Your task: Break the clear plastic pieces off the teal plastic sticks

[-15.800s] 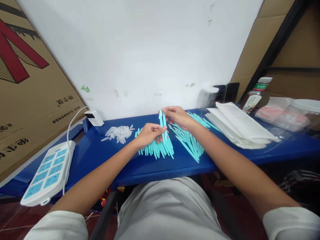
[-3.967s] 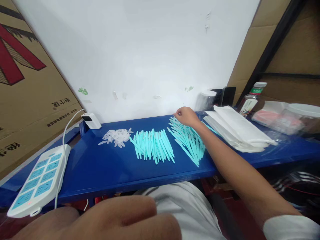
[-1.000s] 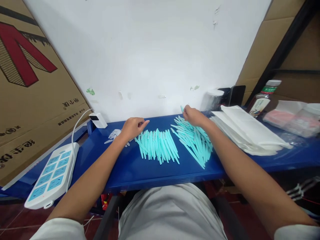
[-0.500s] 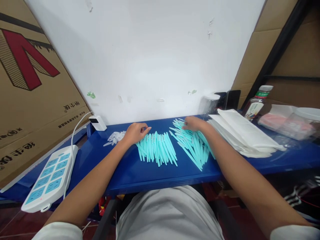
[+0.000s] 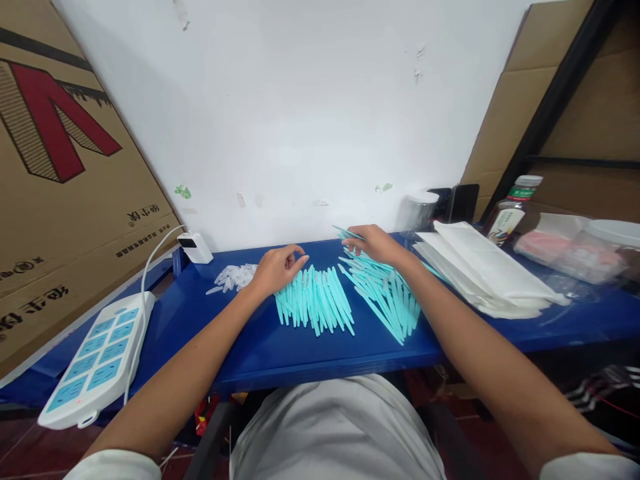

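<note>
In the head view, my right hand (image 5: 374,243) is closed around a few slim turquoise sticks (image 5: 345,232) that look like eyebrow razors. Their ends stick out to the left, above a loose, fanned pile of the same razors (image 5: 393,303). My left hand (image 5: 281,268) rests at the upper left end of a neater row of turquoise razors (image 5: 315,300). Its fingers are loosely curled, the thumb and forefinger slightly apart, with nothing visible between them. Just left of that hand lies a small heap of whitish translucent pieces (image 5: 231,277), partly covered by it.
A blue table (image 5: 300,357) stands against a white wall. On the left are a power strip (image 5: 97,360), a white charger (image 5: 196,247) and a large cardboard box (image 5: 60,200). To the right lie white sleeves (image 5: 490,267), a clear jar (image 5: 420,212) and a bottle (image 5: 511,212).
My right hand has lifted from the loose pile and moved left and slightly up, with a few razors now in its fingers. My left hand has shifted slightly right and down.
</note>
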The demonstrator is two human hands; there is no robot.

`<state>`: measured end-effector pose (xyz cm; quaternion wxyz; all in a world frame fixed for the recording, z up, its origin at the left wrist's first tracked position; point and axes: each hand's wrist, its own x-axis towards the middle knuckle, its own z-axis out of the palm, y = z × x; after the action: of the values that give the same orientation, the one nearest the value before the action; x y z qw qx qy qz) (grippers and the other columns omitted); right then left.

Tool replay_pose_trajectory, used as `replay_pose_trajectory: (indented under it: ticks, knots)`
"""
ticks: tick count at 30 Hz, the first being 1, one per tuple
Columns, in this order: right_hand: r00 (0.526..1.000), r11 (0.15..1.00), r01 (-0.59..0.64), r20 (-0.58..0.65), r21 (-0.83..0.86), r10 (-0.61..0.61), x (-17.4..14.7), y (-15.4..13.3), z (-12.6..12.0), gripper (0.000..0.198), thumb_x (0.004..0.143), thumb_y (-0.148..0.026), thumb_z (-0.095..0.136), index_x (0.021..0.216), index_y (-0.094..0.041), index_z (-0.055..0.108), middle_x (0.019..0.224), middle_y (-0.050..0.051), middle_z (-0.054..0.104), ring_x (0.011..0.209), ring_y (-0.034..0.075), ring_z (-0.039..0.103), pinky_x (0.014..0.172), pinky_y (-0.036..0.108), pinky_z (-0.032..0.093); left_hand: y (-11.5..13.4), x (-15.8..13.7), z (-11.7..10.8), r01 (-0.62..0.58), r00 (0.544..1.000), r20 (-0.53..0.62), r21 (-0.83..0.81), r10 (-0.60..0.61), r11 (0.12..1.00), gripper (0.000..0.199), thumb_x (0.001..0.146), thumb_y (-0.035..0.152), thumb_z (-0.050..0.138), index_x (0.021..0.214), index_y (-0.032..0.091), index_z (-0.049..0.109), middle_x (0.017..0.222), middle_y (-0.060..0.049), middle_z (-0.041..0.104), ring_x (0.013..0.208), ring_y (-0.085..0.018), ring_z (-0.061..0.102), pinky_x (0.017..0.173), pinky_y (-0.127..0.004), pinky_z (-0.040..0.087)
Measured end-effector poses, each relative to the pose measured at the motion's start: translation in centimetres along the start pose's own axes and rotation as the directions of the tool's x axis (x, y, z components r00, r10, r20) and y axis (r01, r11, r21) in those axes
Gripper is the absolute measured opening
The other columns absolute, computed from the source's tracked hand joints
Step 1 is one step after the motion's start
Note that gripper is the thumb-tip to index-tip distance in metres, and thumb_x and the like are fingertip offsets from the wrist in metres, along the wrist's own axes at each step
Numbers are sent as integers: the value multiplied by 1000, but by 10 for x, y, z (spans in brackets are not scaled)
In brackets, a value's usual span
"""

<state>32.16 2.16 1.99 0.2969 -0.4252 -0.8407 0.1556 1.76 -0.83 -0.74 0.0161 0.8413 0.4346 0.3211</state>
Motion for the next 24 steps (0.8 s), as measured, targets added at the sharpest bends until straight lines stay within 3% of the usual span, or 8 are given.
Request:
replay_pose_trajectory:
  ticks: [3,6,13,18,24]
  knots:
    - [996,981,49,68,187,-63,-1,-16,11,43,95,-56,63,79,-17,72,73,4,75,63,17,67,70,27,47,9,-1,4,12,998,-52,-120,-18,993,39,101,51,57,121,19,65,74,1,66,64,-15,61,65,-28,45]
    - [984,955,37,157,293,-86,-3,-32,22,46,89,-61,68,80,-17,76,63,3,71,56,16,65,64,27,46,18,-2,9,3,999,-34,-257,-12,966,37,100,50,59,119,19,66,77,0,68,67,-15,63,65,-26,48]
    - [966,948,8,243,318,-89,-8,-48,27,48,85,-62,72,80,-15,79,57,2,68,47,12,57,52,25,36,26,-4,21,152,988,77,-621,-133,769,37,93,50,70,100,14,73,79,-6,71,59,-15,64,50,-25,53]
    - [961,951,-64,275,303,-23,-10,-49,25,49,84,-63,73,75,-15,78,52,2,65,42,10,50,49,25,33,21,-2,23,164,985,75,-706,-157,689,38,86,48,79,99,13,74,75,-6,72,57,-15,65,47,-25,55]
    - [951,961,-73,309,267,-13,-9,-48,25,47,84,-61,73,69,-17,76,50,2,65,42,12,54,50,26,38,21,-2,23,197,980,119,-709,-160,678,40,85,50,80,94,12,74,73,-6,72,57,-16,66,47,-25,55]
